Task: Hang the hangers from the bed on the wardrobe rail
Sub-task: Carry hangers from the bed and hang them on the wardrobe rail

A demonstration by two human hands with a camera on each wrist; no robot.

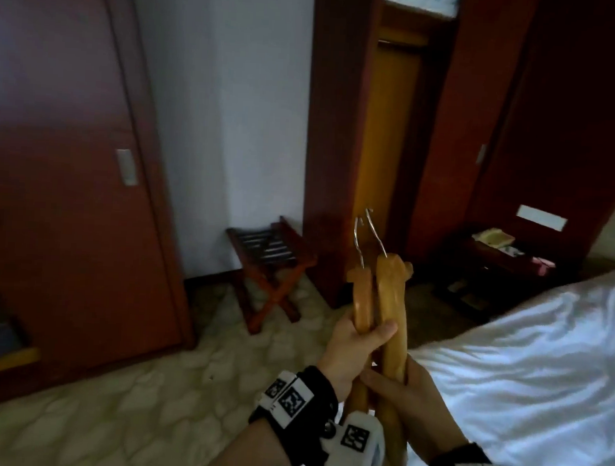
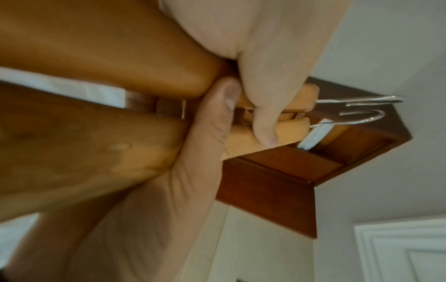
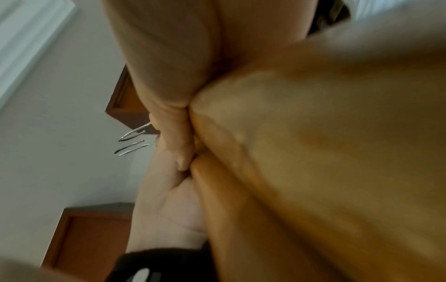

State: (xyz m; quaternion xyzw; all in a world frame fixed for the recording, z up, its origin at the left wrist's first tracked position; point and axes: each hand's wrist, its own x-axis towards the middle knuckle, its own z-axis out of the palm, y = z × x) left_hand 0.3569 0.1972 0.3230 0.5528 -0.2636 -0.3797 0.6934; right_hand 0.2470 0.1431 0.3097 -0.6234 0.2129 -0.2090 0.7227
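Both hands are up in front of the body, sharing a bundle of wooden hangers [image 1: 391,308], at least two, held upright with their metal hooks [image 1: 366,236] pointing up. The left hand [image 1: 353,349] has its fingers wrapped around the left hanger's arm, thumb pressed across the front. Just below it, the right hand [image 1: 404,398] is curled around the lower part of the right hanger. The left wrist view shows the fingers [image 2: 265,129] closed over the wooden necks, two hooks [image 2: 362,114] sticking out side by side. The right wrist view is mostly blurred wood. To the right lies the bed [image 1: 524,351] with its rumpled white sheet. Far ahead stands the wardrobe [image 1: 393,130], a narrow yellow opening between dark red panels; its rail isn't visible. A folding luggage rack [image 1: 269,263] stands by the far wall.
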